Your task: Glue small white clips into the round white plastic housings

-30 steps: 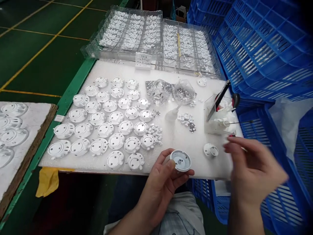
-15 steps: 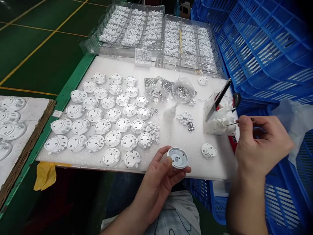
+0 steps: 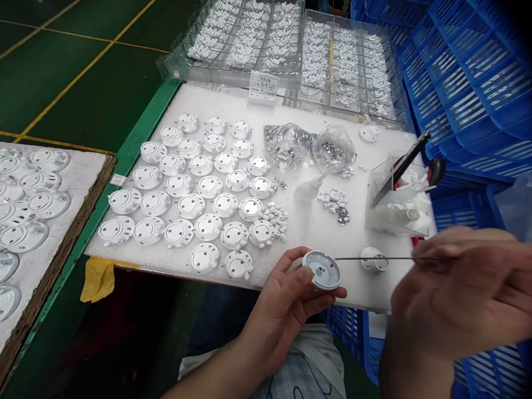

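My left hand [image 3: 291, 282] grips a round white plastic part [image 3: 327, 272] by its rim, the hollow inside facing up with a small post at its centre. Blurred by motion, my right hand [image 3: 465, 288] pinches a long thin dark rod [image 3: 374, 258]. The rod points left, its tip at the right rim of the round part; I cannot tell whether it touches. Behind the rod a white disc-shaped part [image 3: 369, 267] lies on the foam sheet [image 3: 291, 233]. Many similar white discs [image 3: 208, 227] stand in rows to the left.
A squeeze bottle [image 3: 307, 189], small white pieces [image 3: 332, 199] and bags of metal bits [image 3: 334, 149] lie mid-table. A clear box [image 3: 380, 221] holds a small bottle and tools. Trays of white parts [image 3: 253, 33] stand behind; blue crates [image 3: 461, 83] stand at right.
My right hand has moved the thin rod from the small bottle in the clear box down to the round part's rim. My left hand still holds the part; the view has shifted.
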`<state>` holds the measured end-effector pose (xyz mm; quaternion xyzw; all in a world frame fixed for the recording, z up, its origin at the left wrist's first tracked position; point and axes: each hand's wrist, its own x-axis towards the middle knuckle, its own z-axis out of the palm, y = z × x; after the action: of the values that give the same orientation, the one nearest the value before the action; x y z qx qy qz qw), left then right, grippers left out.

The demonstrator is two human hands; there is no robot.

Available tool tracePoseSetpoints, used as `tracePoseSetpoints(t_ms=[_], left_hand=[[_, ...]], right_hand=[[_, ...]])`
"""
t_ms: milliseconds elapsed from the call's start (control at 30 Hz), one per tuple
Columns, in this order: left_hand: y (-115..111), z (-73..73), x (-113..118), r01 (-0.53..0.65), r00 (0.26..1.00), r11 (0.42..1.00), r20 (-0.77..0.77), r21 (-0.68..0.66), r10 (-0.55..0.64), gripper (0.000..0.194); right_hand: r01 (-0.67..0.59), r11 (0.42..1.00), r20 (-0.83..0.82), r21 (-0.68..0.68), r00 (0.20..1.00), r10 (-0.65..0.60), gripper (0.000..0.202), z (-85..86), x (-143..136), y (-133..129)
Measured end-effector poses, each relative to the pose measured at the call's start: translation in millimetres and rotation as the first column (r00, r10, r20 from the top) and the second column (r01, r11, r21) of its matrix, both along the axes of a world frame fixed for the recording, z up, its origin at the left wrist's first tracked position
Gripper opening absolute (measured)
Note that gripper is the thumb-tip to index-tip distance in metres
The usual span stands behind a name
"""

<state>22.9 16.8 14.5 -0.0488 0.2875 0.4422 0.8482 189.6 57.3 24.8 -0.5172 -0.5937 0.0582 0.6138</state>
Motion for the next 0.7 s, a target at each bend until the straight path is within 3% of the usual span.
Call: tracePoseSetpoints(t_ms=[100,300,567,700], left_hand=[[0,-1.4,0,-0.003,1.0,1.0,0.013,0.011,0.003,0.051],[0,-1.6,0,-0.002,1.0,1.0,0.026,0.022,0.002,0.051],[-2,-2.7,0,-0.001,1.0,1.0,0.025,0.028,0.001,0.05],[-1,-2.3,0,-0.002,1.0,1.0,0.022,0.024,0.002,0.051]], right_hand=[[0.083,0.989,-0.063,0.125,0.995,-0.076,0.03,-3.9,-15,7],[-0.021,0.997,-0.043,0.073,0.999,0.024,0.026,-13.2,-19,9],[-0.007,0.999,-0.111,0.047,0.994,0.012,0.026,-11.1,-16,5],[-0.016,0.999,-0.067,0.04,0.998,0.019,0.026,-13.0,-22,4]])
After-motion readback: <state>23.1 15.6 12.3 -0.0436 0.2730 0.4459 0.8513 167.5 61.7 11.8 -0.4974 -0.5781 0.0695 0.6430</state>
